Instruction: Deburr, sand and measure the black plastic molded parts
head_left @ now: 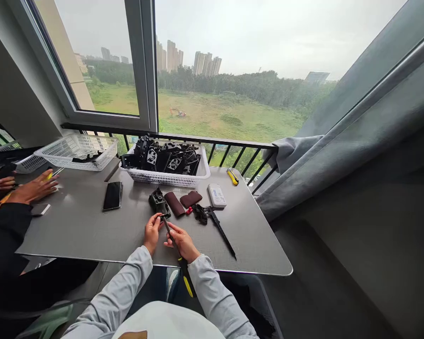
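My left hand (pixel 152 232) is closed on the near end of a black molded plastic part (pixel 159 202), which sits tilted above the table. In my right hand (pixel 183 241) is a file (pixel 185 273) with a long dark shaft and a black and yellow handle. Its tip meets the near edge of the black part, beside my left fingertips. Just beyond my hands lie two dark red curved pieces (pixel 175 204), a small red item (pixel 189 211) and a crumpled black piece (pixel 199 213). A black caliper (pixel 222 231) lies to the right.
A white basket (pixel 166 178) heaped with black parts stands at the back. On the table (pixel 127 235) are a phone (pixel 112 196), a white box (pixel 216 195) and a yellow cutter (pixel 232 176). At left, a co-worker's hands (pixel 35 187) are near another white basket (pixel 106 162).
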Demonstrator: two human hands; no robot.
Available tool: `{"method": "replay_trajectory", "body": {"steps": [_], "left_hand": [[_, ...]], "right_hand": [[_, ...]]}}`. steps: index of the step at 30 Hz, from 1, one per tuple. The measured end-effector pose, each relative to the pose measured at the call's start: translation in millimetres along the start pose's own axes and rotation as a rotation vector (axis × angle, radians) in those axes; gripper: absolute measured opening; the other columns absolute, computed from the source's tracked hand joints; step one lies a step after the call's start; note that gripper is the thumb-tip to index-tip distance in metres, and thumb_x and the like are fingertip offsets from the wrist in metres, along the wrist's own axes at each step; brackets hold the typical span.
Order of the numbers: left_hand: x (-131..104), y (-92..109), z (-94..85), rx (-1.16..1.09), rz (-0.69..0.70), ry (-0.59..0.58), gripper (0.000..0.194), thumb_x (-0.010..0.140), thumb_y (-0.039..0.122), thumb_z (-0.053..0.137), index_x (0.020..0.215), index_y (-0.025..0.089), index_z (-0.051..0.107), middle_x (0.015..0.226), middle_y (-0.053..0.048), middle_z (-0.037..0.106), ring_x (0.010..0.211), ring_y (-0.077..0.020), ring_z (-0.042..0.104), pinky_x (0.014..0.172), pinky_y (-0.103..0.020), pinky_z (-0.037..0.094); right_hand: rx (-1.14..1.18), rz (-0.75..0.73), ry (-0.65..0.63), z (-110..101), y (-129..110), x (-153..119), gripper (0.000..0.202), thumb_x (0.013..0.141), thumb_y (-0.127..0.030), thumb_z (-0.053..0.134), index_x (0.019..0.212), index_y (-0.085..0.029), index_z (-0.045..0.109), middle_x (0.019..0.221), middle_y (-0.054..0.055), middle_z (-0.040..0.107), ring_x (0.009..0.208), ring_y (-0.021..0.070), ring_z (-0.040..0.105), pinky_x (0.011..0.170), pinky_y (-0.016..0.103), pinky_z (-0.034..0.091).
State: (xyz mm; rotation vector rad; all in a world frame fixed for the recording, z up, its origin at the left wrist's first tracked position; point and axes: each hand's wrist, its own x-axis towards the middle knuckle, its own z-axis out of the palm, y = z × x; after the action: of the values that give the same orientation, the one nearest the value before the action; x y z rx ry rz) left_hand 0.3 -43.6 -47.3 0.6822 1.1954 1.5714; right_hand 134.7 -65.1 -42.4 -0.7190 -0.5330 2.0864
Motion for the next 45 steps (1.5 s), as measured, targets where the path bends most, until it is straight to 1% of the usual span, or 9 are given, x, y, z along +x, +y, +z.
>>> {"method": "replay_trajectory", "body": {"steps": [5, 12, 17, 20, 26, 29, 34, 41, 45], "left_hand": [[0, -1, -1.6, 0.028, 0.013, 0.030, 0.052, 0.059, 0.058, 0.074, 0.091, 0.017, 0.067, 0.097, -0.009, 0.069, 0.091, -0.0239, 0.066, 0.086, -0.042, 0.052], [-1, 1, -2.4, 0.041, 0.042, 0.077, 0.052, 0.060, 0.059, 0.072, 0.090, 0.018, 0.065, 0.093, -0.009, 0.069, 0.087, -0.0236, 0.067, 0.080, -0.041, 0.054], [-2, 1, -0.4, 0.150, 0.166, 0.210, 0.044, 0.055, 0.042, 0.079, 0.088, 0.018, 0.061, 0.084, -0.004, 0.068, 0.077, -0.0188, 0.066, 0.076, -0.035, 0.055], [-1, -1, 2.7, 0.168, 0.181, 0.272, 0.038, 0.062, 0.040, 0.076, 0.087, 0.019, 0.057, 0.081, -0.002, 0.065, 0.072, -0.0165, 0.066, 0.072, -0.034, 0.055], [-2, 1, 7.7, 0.168, 0.179, 0.318, 0.038, 0.073, 0.051, 0.067, 0.087, 0.022, 0.047, 0.072, 0.003, 0.060, 0.057, -0.0150, 0.064, 0.062, -0.034, 0.055], [-5, 4, 9.3, 0.169, 0.179, 0.318, 0.044, 0.068, 0.051, 0.071, 0.085, 0.022, 0.043, 0.073, 0.003, 0.060, 0.058, -0.0148, 0.064, 0.061, -0.032, 0.055], [-8, 5, 10.0, 0.162, 0.170, 0.280, 0.053, 0.057, 0.043, 0.081, 0.087, 0.022, 0.042, 0.077, 0.002, 0.062, 0.058, -0.0134, 0.063, 0.058, -0.029, 0.052], [-5, 2, 8.0, 0.149, 0.177, 0.204, 0.049, 0.064, 0.051, 0.073, 0.092, 0.022, 0.044, 0.084, 0.000, 0.059, 0.065, -0.0139, 0.063, 0.057, -0.029, 0.053], [-6, 1, 8.9, 0.174, 0.175, 0.166, 0.048, 0.066, 0.056, 0.069, 0.091, 0.022, 0.045, 0.087, 0.000, 0.057, 0.067, -0.0141, 0.062, 0.063, -0.032, 0.055]], "right_hand": [[0.011, 0.043, -0.004, -1, 1, 4, 0.049, 0.076, -0.023, 0.078, 0.123, -0.015, 0.064, 0.066, -0.001, 0.065, 0.052, 0.0079, 0.059, 0.069, 0.032, 0.058], [0.038, 0.036, -0.019, -2, 4, 7, 0.050, 0.074, -0.022, 0.078, 0.121, -0.015, 0.064, 0.065, -0.001, 0.065, 0.050, 0.0079, 0.057, 0.063, 0.030, 0.058], [0.070, 0.001, 0.004, -3, 7, 10, 0.047, 0.074, -0.023, 0.077, 0.119, -0.016, 0.064, 0.065, -0.002, 0.063, 0.049, 0.0076, 0.056, 0.063, 0.030, 0.058], [0.065, 0.009, -0.008, -2, 8, 10, 0.049, 0.073, -0.022, 0.077, 0.120, -0.016, 0.063, 0.064, -0.003, 0.063, 0.048, 0.0076, 0.055, 0.061, 0.029, 0.058], [0.062, 0.026, -0.031, -3, 4, 8, 0.047, 0.075, -0.022, 0.074, 0.121, -0.017, 0.062, 0.066, -0.003, 0.064, 0.048, 0.0069, 0.054, 0.061, 0.028, 0.058], [0.060, 0.043, -0.040, -4, 1, 6, 0.047, 0.075, -0.020, 0.073, 0.120, -0.016, 0.062, 0.067, -0.002, 0.064, 0.048, 0.0065, 0.053, 0.061, 0.027, 0.058], [0.051, 0.052, -0.052, -6, -1, 3, 0.044, 0.077, -0.019, 0.072, 0.120, -0.016, 0.062, 0.068, -0.002, 0.064, 0.048, 0.0059, 0.053, 0.061, 0.026, 0.057], [0.035, 0.039, -0.059, -10, -4, 3, 0.043, 0.077, -0.018, 0.072, 0.120, -0.016, 0.062, 0.069, -0.002, 0.063, 0.048, 0.0061, 0.053, 0.061, 0.026, 0.057], [0.036, 0.023, -0.053, -9, -6, 0, 0.044, 0.076, -0.020, 0.074, 0.118, -0.017, 0.063, 0.068, -0.002, 0.065, 0.047, 0.0058, 0.053, 0.060, 0.026, 0.057]]}}
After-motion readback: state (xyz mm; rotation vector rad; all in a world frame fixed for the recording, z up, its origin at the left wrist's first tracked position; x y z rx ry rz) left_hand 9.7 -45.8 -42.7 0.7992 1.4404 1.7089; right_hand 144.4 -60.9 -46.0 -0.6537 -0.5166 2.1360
